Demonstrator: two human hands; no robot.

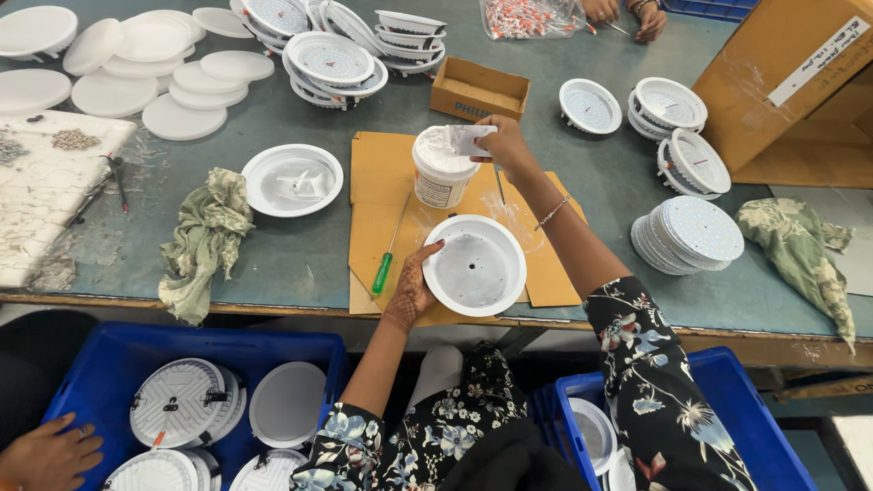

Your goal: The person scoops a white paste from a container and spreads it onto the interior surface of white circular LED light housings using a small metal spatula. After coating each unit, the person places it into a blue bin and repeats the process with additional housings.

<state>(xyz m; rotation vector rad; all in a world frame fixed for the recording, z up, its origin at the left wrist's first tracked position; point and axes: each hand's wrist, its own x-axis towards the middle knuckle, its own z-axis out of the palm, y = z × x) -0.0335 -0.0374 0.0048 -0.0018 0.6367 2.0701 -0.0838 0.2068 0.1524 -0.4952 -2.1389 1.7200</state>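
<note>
My left hand (414,289) grips the near-left rim of a white round lamp housing (476,265) that lies open side up on brown cardboard sheets (382,186). My right hand (503,144) reaches forward and holds a small white card scraper (471,139) over the rim of a white tub of white paste (440,168). A green-handled screwdriver (386,264) lies on the cardboard just left of the housing.
Another empty housing (291,179) and a crumpled rag (207,238) lie to the left. White diffuser discs (136,64), LED boards (688,235) and stacked housings (336,64) crowd the table. Blue crates (118,364) sit below the edge. Other people's hands show at the far edge (627,14) and bottom left (45,455).
</note>
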